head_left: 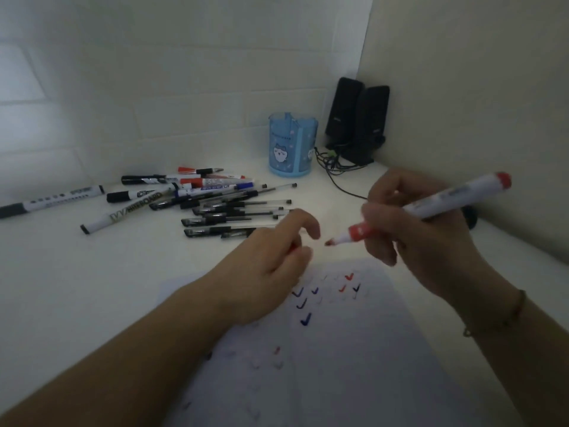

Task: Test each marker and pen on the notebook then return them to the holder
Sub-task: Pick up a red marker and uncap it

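My right hand (412, 223) grips an uncapped red whiteboard marker (443, 201), its tip pointing left just above the notebook page (354, 349). The page carries several red, blue and black tick marks. My left hand (277, 260) rests at the page's upper left with fingers curled around something small and red, probably the marker's cap. A pile of markers (138, 195) and black gel pens (228, 214) lies on the white desk behind my left hand. The blue pen holder (292, 146) stands upright farther back.
Two black speakers (357, 118) with tangled cables (335, 167) sit in the back right corner beside the holder. White walls close in at the back and right. A dark round object is partly hidden behind my right hand.
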A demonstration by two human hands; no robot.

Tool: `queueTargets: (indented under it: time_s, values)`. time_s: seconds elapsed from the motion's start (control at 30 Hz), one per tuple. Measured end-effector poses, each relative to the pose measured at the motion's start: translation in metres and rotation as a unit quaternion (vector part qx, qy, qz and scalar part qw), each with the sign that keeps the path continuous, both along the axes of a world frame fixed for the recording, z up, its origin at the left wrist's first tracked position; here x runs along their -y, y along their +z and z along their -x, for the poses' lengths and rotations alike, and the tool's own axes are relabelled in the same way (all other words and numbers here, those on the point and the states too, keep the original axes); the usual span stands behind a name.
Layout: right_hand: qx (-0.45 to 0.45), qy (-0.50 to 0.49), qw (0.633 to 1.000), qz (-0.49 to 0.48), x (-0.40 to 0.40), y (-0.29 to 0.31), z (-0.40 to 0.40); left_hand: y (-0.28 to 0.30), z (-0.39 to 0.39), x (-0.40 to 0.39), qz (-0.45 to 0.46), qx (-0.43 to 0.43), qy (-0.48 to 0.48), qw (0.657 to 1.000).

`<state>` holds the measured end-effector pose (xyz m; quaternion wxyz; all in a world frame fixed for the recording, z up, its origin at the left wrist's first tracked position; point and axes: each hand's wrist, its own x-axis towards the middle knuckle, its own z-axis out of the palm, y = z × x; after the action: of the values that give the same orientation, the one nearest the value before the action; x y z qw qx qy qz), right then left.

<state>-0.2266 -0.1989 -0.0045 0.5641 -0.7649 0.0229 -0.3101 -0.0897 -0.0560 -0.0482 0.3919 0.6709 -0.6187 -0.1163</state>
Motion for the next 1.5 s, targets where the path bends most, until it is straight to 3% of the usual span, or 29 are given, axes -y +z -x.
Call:
queueTargets:
  time_s: [0.07,0.13,0.2,0.3,0.47,0.6,0.77,0.93,1.03,1.23,1.4,1.5]
  values:
    - [-0.060,-0.012,0.998,-0.013,0.002,0.010,0.002,0.000,-0.003,-0.001,0.008,-0.022,0.013,1.000]
    - [-0.152,-0.024,0.987,0.043,-0.001,0.007,0.006,-0.001,-0.001,0.001,0.015,-0.010,0.016,1.000]
    - [-0.187,-0.056,0.979,0.064,-0.013,-0.008,0.012,-0.003,-0.001,0.005,0.012,0.018,0.026,0.999]
    - [-0.168,-0.115,0.979,-0.014,-0.033,-0.034,0.018,-0.005,-0.002,0.007,-0.001,0.018,0.065,0.998]
    - [-0.171,-0.193,0.966,0.031,-0.035,-0.044,0.016,-0.010,-0.007,0.009,0.046,0.073,0.094,0.992]
    - [-0.189,-0.196,0.959,0.076,-0.039,-0.048,0.016,-0.013,-0.005,0.009,0.084,0.127,0.057,0.987]
    - [-0.202,-0.190,0.957,0.089,-0.036,-0.050,0.016,-0.016,-0.007,0.010,0.102,0.123,0.035,0.987]
    - [-0.183,-0.217,0.954,0.092,-0.031,-0.052,0.015,-0.016,-0.007,0.012,0.094,0.105,0.047,0.989]
    - [-0.118,-0.216,0.968,0.045,-0.027,-0.047,0.017,-0.017,-0.008,0.012,0.089,0.109,0.053,0.989]
    - [0.012,-0.093,0.991,-0.091,-0.008,-0.039,0.026,-0.017,-0.007,0.011,0.076,0.114,0.068,0.988]
    - [0.009,-0.077,0.988,-0.130,-0.004,-0.043,0.025,-0.011,-0.001,0.009,0.054,0.045,0.070,0.995]
    - [-0.002,-0.075,0.989,-0.124,-0.005,-0.044,0.025,-0.010,0.002,0.008,0.060,0.054,0.061,0.995]
